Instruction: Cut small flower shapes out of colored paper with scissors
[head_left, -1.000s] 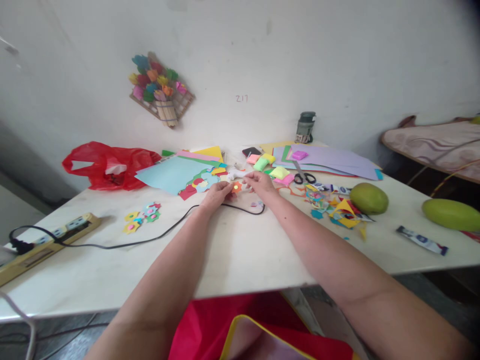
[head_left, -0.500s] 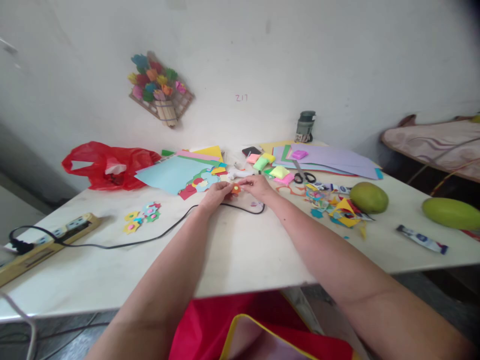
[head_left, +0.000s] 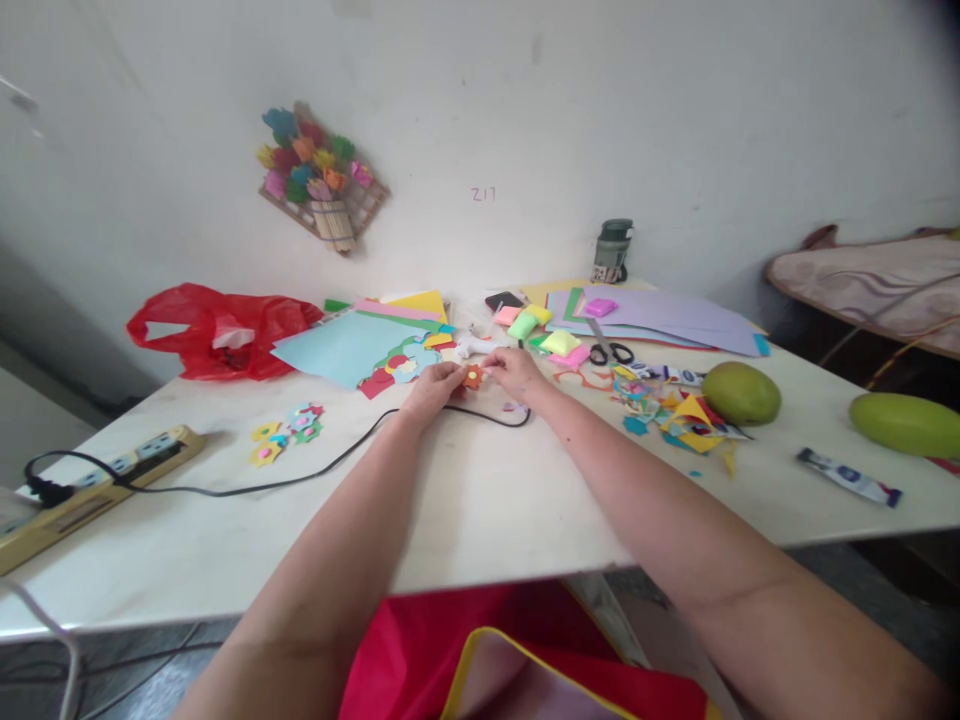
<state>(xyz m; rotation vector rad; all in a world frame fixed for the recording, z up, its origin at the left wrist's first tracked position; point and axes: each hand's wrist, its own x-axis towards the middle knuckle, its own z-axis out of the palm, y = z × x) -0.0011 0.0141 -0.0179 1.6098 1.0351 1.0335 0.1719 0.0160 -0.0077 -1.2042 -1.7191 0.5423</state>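
Between my two hands, over the middle of the table, is a small orange paper flower [head_left: 473,377] with a yellow centre. My left hand [head_left: 435,390] is closed, its thumb and fingers pinching the flower's left side. My right hand [head_left: 515,372] is closed in a pinch at the flower's right edge; whether it grips the paper or something tiny is too small to tell. Just beyond the hands lies a white glue gun [head_left: 477,346], its black cord [head_left: 345,462] running left across the table. Finished-looking paper flowers [head_left: 307,424] in yellow, blue and green lie to the left.
A power strip [head_left: 97,495] and red plastic bag [head_left: 225,335] are at left. Coloured paper sheets [head_left: 330,345], clay packets [head_left: 525,322] and scissors [head_left: 611,352] lie behind. Paper scraps [head_left: 686,420], mangoes [head_left: 741,393] and a glue tube [head_left: 847,477] are at right; a bottle [head_left: 612,252] stands behind.
The orange flower has turned a little and shows more of its face between my hands. My right hand has shifted slightly; the rest of the table is unchanged.
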